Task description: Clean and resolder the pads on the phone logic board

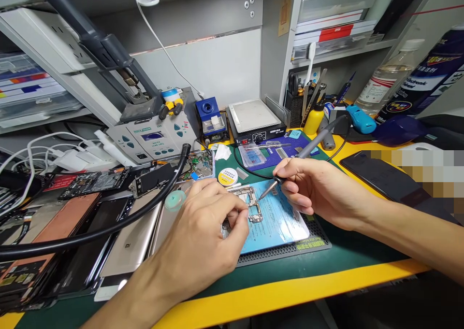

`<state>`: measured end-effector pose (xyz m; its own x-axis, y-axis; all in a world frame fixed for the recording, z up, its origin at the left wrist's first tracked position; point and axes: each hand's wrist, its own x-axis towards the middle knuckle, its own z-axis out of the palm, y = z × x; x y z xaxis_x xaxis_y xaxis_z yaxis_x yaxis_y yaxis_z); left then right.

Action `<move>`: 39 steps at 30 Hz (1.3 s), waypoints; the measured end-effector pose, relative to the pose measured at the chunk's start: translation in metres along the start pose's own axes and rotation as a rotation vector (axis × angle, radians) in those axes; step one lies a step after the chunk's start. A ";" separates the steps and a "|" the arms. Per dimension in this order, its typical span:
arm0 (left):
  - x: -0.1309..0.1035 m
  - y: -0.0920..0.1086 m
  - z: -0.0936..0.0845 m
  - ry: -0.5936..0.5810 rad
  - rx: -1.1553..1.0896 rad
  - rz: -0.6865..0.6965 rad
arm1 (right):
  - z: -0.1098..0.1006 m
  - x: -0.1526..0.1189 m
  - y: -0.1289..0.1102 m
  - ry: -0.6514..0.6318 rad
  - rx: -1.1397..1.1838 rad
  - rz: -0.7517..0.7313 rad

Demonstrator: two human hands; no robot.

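My right hand [308,186] grips a soldering iron [311,147] like a pen, its metal tip slanting down to the left. The tip is at the upper right edge of a phone circuit board [255,214]; whether it touches cannot be told. My left hand [206,222] rests over the board's left part, thumb and forefinger pinched together at its edge. What that pinch holds, if anything, is hidden. Under the board lies a shiny blue printed sheet [279,222], on a dark perforated mat [315,244].
A thick black hose [145,208] arcs across the left, over several phone parts [126,247]. Behind stand a grey rework station [155,133], a blue stand [210,114] and a hot plate [255,116]. A black phone [377,174] and bottles [387,75] are at right.
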<state>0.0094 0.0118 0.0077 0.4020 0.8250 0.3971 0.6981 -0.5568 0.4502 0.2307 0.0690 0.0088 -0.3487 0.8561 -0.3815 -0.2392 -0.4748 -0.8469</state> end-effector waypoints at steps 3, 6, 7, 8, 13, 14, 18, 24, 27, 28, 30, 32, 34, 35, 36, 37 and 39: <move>0.000 0.000 0.000 0.002 -0.003 0.004 | 0.000 -0.001 0.000 -0.001 -0.010 -0.007; -0.001 0.000 -0.001 -0.005 -0.004 0.002 | 0.000 -0.001 0.000 0.002 -0.025 -0.009; -0.001 0.000 0.000 -0.005 -0.003 -0.001 | 0.001 -0.001 0.000 0.003 -0.028 -0.010; -0.001 0.000 0.000 -0.005 -0.002 -0.002 | 0.001 -0.001 0.000 0.004 -0.031 -0.010; 0.000 0.001 -0.001 -0.004 0.000 0.012 | 0.001 -0.001 0.000 0.014 -0.032 -0.022; 0.000 0.001 -0.001 -0.004 0.001 0.013 | 0.000 -0.001 0.000 0.012 -0.031 -0.023; 0.000 0.000 0.000 0.003 0.008 0.014 | -0.001 0.000 0.000 0.009 -0.025 -0.023; -0.003 -0.001 0.000 0.004 0.009 0.005 | -0.001 0.002 0.001 0.018 -0.017 -0.019; -0.003 0.000 0.000 0.001 0.009 0.010 | -0.002 0.002 0.001 0.017 -0.013 -0.016; -0.003 0.000 0.000 0.001 0.010 0.010 | -0.002 0.001 0.002 0.017 -0.011 -0.014; -0.002 0.000 0.000 0.000 0.014 0.007 | -0.002 0.001 0.001 0.018 -0.006 -0.012; -0.001 0.000 0.001 -0.001 0.020 0.006 | -0.003 0.001 0.001 0.017 0.002 -0.010; -0.001 -0.001 0.001 -0.001 0.021 0.006 | -0.002 0.002 0.001 0.019 0.009 -0.012; -0.002 -0.001 0.001 -0.001 0.020 0.007 | -0.002 0.003 0.002 0.021 0.008 -0.011; -0.002 -0.001 0.001 0.000 0.018 0.005 | -0.002 0.004 0.002 0.024 0.003 -0.010; -0.002 -0.002 0.000 -0.001 0.015 0.005 | -0.002 0.005 0.002 0.026 -0.005 -0.009; -0.002 -0.002 0.000 -0.002 0.014 0.009 | -0.001 0.005 0.003 0.029 -0.025 -0.011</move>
<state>0.0073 0.0112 0.0065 0.4096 0.8204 0.3991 0.7027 -0.5626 0.4355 0.2293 0.0723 0.0034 -0.3195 0.8669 -0.3827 -0.2201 -0.4607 -0.8598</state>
